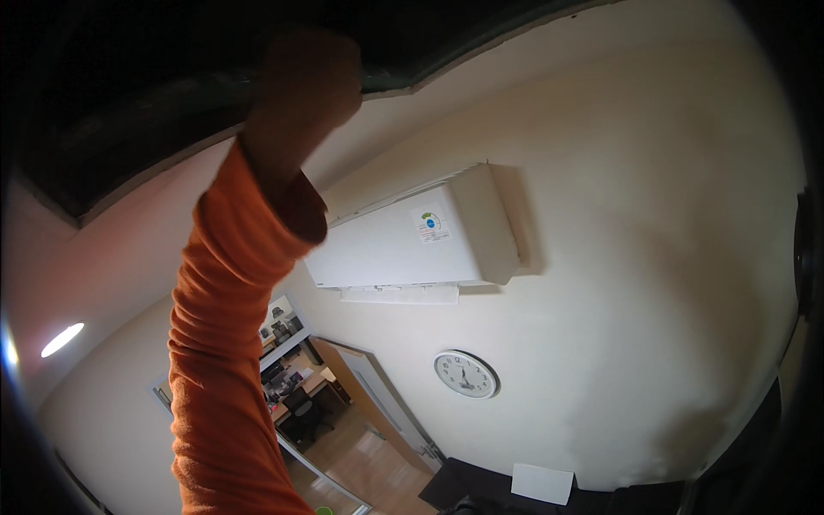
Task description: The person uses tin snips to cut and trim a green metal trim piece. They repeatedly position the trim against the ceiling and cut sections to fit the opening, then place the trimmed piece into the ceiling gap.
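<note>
My left hand [307,93] is raised high, its arm in an orange sleeve [225,330] coming up from the lower edge. It reaches into a dark opening [154,94] in the ceiling, past the opening's rough edge. The hand looks closed, with the fingers curled. Deep shadow hides what is in it, if anything. Inside the opening a faint greenish, pipe-like shape runs behind the hand, too dim to name. My right hand is out of view.
A white wall air conditioner [395,240] hangs just beyond my forearm. Below it are a round wall clock [465,374] and an ajar wooden door [369,399]. A ceiling light [63,340] glows at left. A white sheet [542,483] lies on a dark surface at lower right.
</note>
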Available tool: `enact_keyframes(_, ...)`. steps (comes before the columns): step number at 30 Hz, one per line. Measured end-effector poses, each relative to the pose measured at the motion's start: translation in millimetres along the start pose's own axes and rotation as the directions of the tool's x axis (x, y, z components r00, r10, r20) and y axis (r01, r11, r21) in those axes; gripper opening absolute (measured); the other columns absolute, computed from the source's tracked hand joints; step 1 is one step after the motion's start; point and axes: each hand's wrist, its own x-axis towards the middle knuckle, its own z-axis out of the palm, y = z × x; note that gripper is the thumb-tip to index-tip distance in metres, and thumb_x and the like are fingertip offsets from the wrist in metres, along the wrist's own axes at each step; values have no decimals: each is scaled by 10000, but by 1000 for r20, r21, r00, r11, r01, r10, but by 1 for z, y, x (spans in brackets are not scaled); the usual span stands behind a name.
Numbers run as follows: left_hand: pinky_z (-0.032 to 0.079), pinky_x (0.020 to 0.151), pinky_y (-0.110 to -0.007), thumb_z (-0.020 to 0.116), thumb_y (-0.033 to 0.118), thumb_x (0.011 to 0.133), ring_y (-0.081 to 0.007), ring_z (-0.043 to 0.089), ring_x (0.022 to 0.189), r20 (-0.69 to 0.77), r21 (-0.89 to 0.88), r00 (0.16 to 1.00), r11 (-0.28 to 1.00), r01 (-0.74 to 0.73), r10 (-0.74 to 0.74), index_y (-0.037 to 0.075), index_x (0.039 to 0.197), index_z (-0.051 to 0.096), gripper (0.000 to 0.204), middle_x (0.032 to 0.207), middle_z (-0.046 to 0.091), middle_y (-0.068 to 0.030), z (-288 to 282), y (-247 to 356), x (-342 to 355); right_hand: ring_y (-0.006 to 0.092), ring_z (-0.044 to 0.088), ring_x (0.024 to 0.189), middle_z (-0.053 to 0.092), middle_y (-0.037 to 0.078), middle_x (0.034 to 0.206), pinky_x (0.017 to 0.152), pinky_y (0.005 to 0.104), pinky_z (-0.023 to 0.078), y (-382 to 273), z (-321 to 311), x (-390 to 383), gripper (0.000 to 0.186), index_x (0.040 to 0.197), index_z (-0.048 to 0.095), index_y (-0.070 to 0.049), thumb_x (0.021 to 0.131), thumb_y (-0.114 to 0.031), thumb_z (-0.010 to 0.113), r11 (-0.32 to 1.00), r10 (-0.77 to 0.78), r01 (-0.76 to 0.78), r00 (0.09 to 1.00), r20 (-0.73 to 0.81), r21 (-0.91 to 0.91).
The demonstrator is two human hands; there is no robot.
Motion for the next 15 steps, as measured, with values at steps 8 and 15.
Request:
enact_keyframes(8, 588, 704, -460, 777, 208, 812, -305, 751, 736, -343, 51, 933, 994, -100, 112, 76, 827, 767, 133, 751, 737, -155, 24, 0, -19, 277, 566, 712, 626, 116, 822, 648, 452, 472, 0, -4, 13, 262, 974, 700, -23, 878, -257, 770, 997, -59, 62, 996, 60, -42)
enact_keyframes(15, 590, 676, -436, 778, 284, 855, -299, 750, 692, -52, -62, 997, 997, 51, -54, 71, 831, 779, 215, 768, 754, -135, -9, -4, -26, 283, 578, 730, 635, 123, 840, 660, 453, 480, -7, -15, 19, 257, 982, 703, -27, 873, -247, 776, 993, -67, 77, 992, 112, -95)
